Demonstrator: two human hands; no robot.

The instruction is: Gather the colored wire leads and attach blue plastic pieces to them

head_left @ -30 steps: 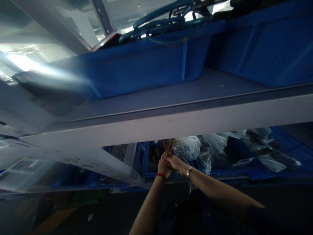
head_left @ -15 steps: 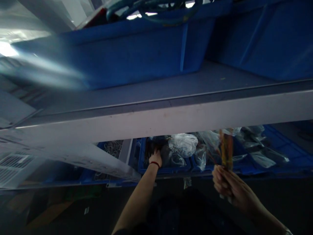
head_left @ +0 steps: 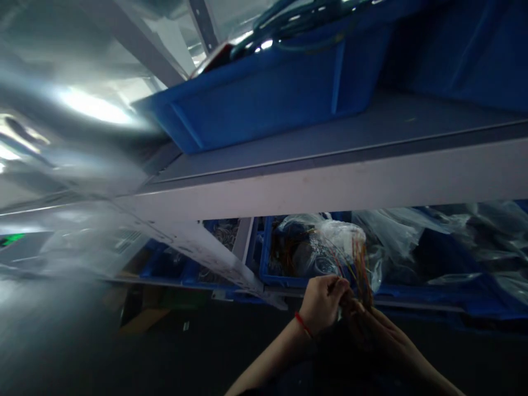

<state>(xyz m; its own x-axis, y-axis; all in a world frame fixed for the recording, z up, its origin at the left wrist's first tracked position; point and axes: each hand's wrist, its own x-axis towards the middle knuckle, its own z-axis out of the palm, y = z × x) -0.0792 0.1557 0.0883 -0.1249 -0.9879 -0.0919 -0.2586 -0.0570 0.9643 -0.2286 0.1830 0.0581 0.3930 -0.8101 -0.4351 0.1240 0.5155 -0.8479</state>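
Observation:
My left hand (head_left: 322,301), with a red band at the wrist, is closed in front of the lower blue bin (head_left: 284,281). A few thin wires (head_left: 339,264) rise from its fingertips. Right beside it, my right hand (head_left: 381,327) is wrapped round a bundle of thin red, orange and yellow wires (head_left: 361,269) that stand upright. The two hands meet at the fingers, and dark blur hides their lower parts. Behind them, the bin holds loose brownish wires (head_left: 286,250) and a clear plastic bag (head_left: 342,235).
A pale shelf beam (head_left: 330,184) crosses above the hands. On that shelf sits a blue bin (head_left: 264,104) with teal cables (head_left: 305,27). A slanting post (head_left: 214,253) stands left, beside a bin of ring-like parts (head_left: 226,235). More plastic bags (head_left: 391,231) lie right.
My left hand has come out of the lower bin and moved right, up to my right hand, with wires at its fingertips. The view has swung left.

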